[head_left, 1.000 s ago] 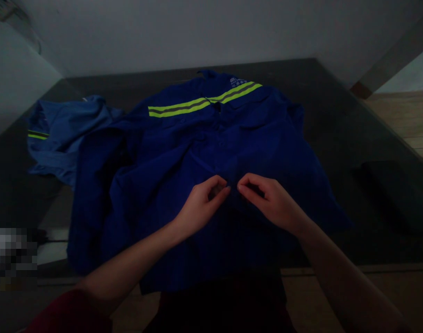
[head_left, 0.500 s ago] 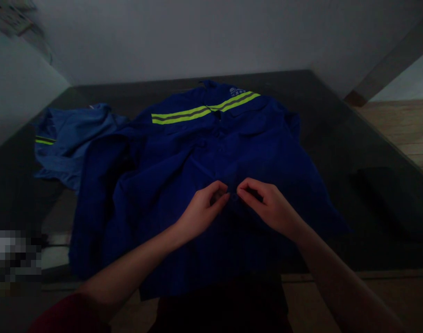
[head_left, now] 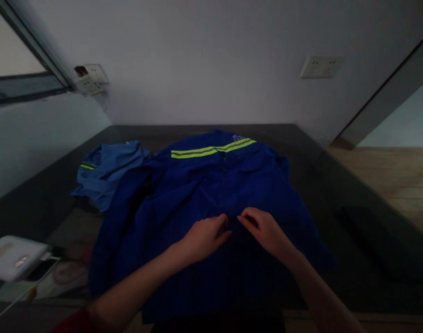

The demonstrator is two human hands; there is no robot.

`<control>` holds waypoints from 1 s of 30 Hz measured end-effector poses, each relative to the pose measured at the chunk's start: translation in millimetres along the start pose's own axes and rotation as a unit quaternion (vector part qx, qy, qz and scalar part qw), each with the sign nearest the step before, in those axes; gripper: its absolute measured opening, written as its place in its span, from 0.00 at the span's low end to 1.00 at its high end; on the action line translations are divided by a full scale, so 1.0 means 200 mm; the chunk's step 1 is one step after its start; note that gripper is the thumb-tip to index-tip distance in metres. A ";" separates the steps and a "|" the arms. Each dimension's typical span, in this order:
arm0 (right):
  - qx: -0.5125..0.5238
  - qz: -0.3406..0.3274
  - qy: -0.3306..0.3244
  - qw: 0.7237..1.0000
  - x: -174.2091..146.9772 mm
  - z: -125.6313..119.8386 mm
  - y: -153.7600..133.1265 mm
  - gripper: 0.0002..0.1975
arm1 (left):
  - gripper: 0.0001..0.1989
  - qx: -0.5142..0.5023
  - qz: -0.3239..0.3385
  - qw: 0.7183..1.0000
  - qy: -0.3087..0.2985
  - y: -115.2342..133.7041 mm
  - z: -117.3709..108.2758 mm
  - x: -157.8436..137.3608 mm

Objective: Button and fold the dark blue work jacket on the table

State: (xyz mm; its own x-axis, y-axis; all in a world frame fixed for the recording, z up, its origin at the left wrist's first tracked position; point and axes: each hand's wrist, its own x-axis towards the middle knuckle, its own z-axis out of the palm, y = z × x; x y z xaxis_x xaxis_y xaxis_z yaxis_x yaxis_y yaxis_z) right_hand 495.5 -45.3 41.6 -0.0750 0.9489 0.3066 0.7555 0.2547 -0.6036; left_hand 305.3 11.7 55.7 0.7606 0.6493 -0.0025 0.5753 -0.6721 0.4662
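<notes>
A dark blue work jacket (head_left: 183, 194) with a yellow-green reflective stripe across the chest lies spread front up on the dark table. My left hand (head_left: 206, 236) is at the lower front opening, its fingers curled and thumb close to them on the jacket's edge. Facing it, my right hand (head_left: 265, 231) pinches the cloth on the other side of the opening with thumb and forefinger. Only a small gap separates the two sets of fingertips. Dim light hides the fine detail of the cloth between them.
A lighter blue garment (head_left: 110, 164) lies crumpled at the left of the dark table (head_left: 308, 152). Nearer on that side are a white box-shaped device (head_left: 17, 254) and a cable (head_left: 13, 303). A dark flat object (head_left: 377, 240) lies at the right. Wall sockets (head_left: 322, 67) are behind.
The view has tilted up, showing more wall, the sockets and a window edge. Both hands stay at the jacket's front opening; the left thumb and forefinger have parted slightly.
</notes>
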 end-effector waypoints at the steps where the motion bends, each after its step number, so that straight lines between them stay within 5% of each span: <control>1: -0.002 0.002 0.001 1.000 -0.02 -0.03 0.00 0.12 | 0.06 0.033 0.007 0.999 0.013 0.00 -0.03 -0.02; 5: -0.005 0.014 0.002 1.000 -0.17 -0.19 0.07 0.11 | 0.09 0.100 -0.017 0.991 0.091 -0.05 -0.16 -0.16; 8: -0.031 0.036 0.019 0.999 -0.36 -0.30 0.25 0.12 | 0.10 0.098 -0.071 0.984 0.131 -0.14 -0.19 -0.35; 15: -0.106 0.033 0.101 0.989 -0.73 -0.37 0.71 0.23 | 0.15 0.162 -0.066 0.973 0.152 -0.27 0.02 -0.76; 24: -0.096 0.122 0.133 0.979 -0.62 -0.29 0.60 0.23 | 0.24 0.212 -0.147 0.954 0.150 -0.28 0.08 -0.80; 30: -0.059 0.129 0.080 0.987 -0.63 -0.33 0.59 0.22 | 0.23 0.249 -0.206 0.934 0.150 -0.21 0.09 -0.72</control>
State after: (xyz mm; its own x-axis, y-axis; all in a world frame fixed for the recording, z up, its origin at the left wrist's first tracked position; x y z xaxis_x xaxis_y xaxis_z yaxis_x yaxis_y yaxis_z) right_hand 636.9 -147.8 -20.2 0.2276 0.9351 0.2718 0.8064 -0.0246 -0.5908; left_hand 176.8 -60.2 21.2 0.3682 0.9099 0.1910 0.9261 -0.3770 0.0110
